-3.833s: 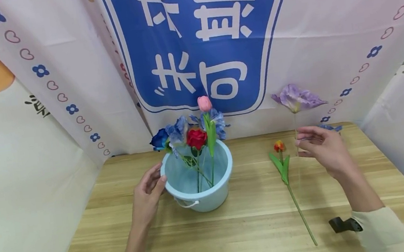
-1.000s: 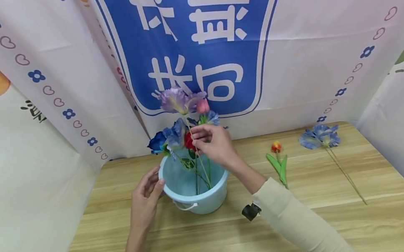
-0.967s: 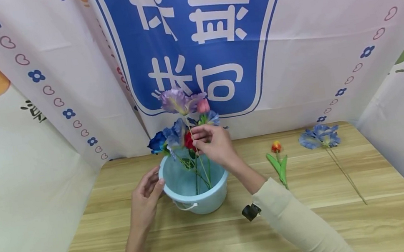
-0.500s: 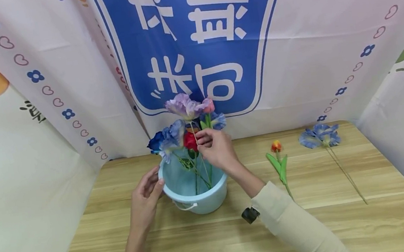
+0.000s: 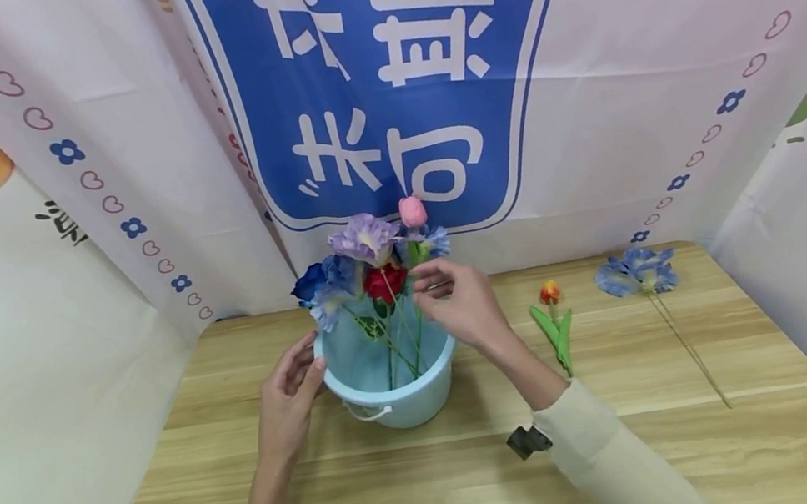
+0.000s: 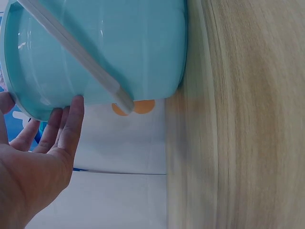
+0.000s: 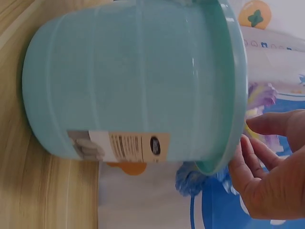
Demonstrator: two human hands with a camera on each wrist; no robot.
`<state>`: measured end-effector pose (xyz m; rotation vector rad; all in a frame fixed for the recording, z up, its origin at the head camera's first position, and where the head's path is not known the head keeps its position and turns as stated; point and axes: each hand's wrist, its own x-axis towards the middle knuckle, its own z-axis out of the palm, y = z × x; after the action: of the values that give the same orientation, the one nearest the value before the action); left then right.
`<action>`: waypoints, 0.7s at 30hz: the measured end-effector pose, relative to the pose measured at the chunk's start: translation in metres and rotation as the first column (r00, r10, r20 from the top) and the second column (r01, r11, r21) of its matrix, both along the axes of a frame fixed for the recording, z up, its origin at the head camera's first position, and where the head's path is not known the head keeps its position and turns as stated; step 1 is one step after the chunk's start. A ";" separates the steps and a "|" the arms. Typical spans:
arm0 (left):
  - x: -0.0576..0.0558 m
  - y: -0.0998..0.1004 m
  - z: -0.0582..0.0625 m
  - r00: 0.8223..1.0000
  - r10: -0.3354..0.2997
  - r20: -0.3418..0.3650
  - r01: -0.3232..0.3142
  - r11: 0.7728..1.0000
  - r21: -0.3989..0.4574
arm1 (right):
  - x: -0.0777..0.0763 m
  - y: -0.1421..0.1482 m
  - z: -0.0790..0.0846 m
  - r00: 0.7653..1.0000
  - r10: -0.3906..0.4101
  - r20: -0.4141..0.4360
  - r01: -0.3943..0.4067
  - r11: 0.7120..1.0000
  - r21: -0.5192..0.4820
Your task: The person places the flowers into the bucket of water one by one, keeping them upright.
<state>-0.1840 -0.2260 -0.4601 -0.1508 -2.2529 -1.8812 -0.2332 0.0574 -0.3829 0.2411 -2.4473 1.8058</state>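
Note:
A light blue bucket (image 5: 403, 407) stands on the table with artificial flowers inside. My left hand (image 5: 289, 400) holds its rim at the left, the thumb at the edge and the fingers against the outer wall in the left wrist view. My right hand (image 5: 459, 304) is above the bucket's right rim, thumb and fingers apart, with no stem between them. A purple flower (image 5: 366, 240) leans in the bucket beside a red rose (image 5: 385, 284), a pink tulip (image 5: 412, 211), a dark blue rose (image 5: 309, 284) and light blue flowers (image 5: 336, 290). The right wrist view shows the bucket's label (image 7: 138, 145).
To the right on the wooden table (image 5: 521, 473) lie an orange-red tulip (image 5: 549, 293) with green leaves and a blue flower (image 5: 636, 272) with a long thin stem. A printed cloth (image 5: 586, 137) hangs behind the table's back edge.
My right hand brought the purple flower from the right to the bucket, lowered it in and let go, then drew back slightly right. The left hand has stayed at the rim.

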 end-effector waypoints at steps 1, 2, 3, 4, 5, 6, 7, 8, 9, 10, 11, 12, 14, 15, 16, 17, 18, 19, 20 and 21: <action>0.000 0.000 0.000 1.000 0.002 -0.002 -0.002 1.000 0.000 | 0.001 0.003 -0.001 1.000 -0.001 0.003 0.001 1.000 -0.014; 0.000 0.000 0.000 1.000 0.003 -0.003 -0.003 1.000 0.000 | 0.001 0.006 -0.001 1.000 0.001 0.007 -0.001 1.000 -0.030; 0.000 0.000 0.000 1.000 0.004 -0.003 -0.004 1.000 0.000 | 0.002 0.009 -0.002 1.000 0.003 0.013 -0.002 0.999 -0.046; 0.000 0.000 0.000 1.000 0.006 -0.004 -0.006 1.000 -0.001 | 0.003 0.012 -0.002 1.000 0.004 0.019 -0.002 0.998 -0.063; 0.000 0.000 -0.001 1.000 0.007 -0.005 -0.007 1.000 -0.001 | 0.003 0.015 -0.003 1.000 0.005 0.025 -0.003 0.997 -0.076; 0.000 -0.001 -0.001 1.000 0.009 -0.004 -0.009 1.000 0.000 | 0.004 0.018 -0.003 0.999 0.008 0.031 -0.005 0.996 -0.092; 0.001 -0.001 -0.001 1.000 0.011 -0.004 -0.011 1.000 0.000 | 0.005 0.021 -0.003 0.999 0.009 0.039 -0.005 0.995 -0.103; 0.001 -0.001 -0.001 1.000 0.012 -0.004 -0.012 1.000 0.000 | 0.005 0.024 -0.004 0.999 0.014 0.045 -0.008 0.993 -0.117; 0.001 -0.001 -0.001 1.000 0.013 -0.003 -0.013 1.000 0.000 | 0.006 0.028 -0.004 0.999 0.017 0.047 -0.011 0.992 -0.123; 0.001 -0.001 -0.001 1.000 0.014 -0.002 -0.014 1.000 -0.001 | 0.007 0.031 -0.005 0.999 0.020 0.047 -0.014 0.992 -0.128; 0.001 -0.001 -0.001 1.000 0.013 -0.002 -0.013 1.000 0.000 | 0.008 0.035 -0.006 0.999 0.022 0.047 -0.016 0.992 -0.126; 0.001 -0.001 -0.001 1.000 0.012 0.000 -0.012 1.000 -0.002 | 0.009 0.038 -0.008 0.999 0.023 0.046 -0.017 0.992 -0.124; 0.001 -0.001 -0.001 1.000 0.011 0.002 -0.011 1.000 -0.007 | 0.010 0.046 -0.012 0.999 0.023 0.046 -0.018 0.993 -0.120; 0.001 -0.001 -0.001 1.000 0.011 0.004 -0.011 1.000 -0.009 | 0.010 0.050 -0.014 0.999 0.020 0.044 -0.015 0.993 -0.115; 0.001 -0.001 -0.001 1.000 0.009 0.005 -0.009 1.000 -0.011 | 0.011 0.055 -0.016 0.999 0.017 0.047 -0.012 0.994 -0.112; 0.001 0.000 -0.001 1.000 0.009 0.006 -0.009 1.000 -0.013 | 0.012 0.059 -0.018 0.999 0.017 0.048 -0.011 0.994 -0.111; 0.001 0.000 0.000 1.000 0.009 0.007 -0.009 1.000 -0.014 | 0.012 0.063 -0.020 0.998 0.018 0.053 -0.012 0.994 -0.111; 0.001 0.000 0.000 1.000 0.010 0.008 -0.009 1.000 -0.013 | 0.013 0.067 -0.021 0.998 0.014 0.060 -0.007 0.994 -0.109; 0.001 0.000 0.000 1.000 0.009 0.008 -0.009 1.000 -0.013 | 0.014 0.071 -0.023 0.998 0.008 0.069 -0.001 0.994 -0.105; 0.001 0.000 0.000 1.000 0.009 0.008 -0.009 1.000 -0.012 | 0.015 0.075 -0.024 0.997 0.003 0.079 0.005 0.995 -0.102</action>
<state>-0.1834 -0.2261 -0.4602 -0.1356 -2.2669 -1.8672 -0.2186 0.1325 -0.4069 0.1639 -2.3959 1.9692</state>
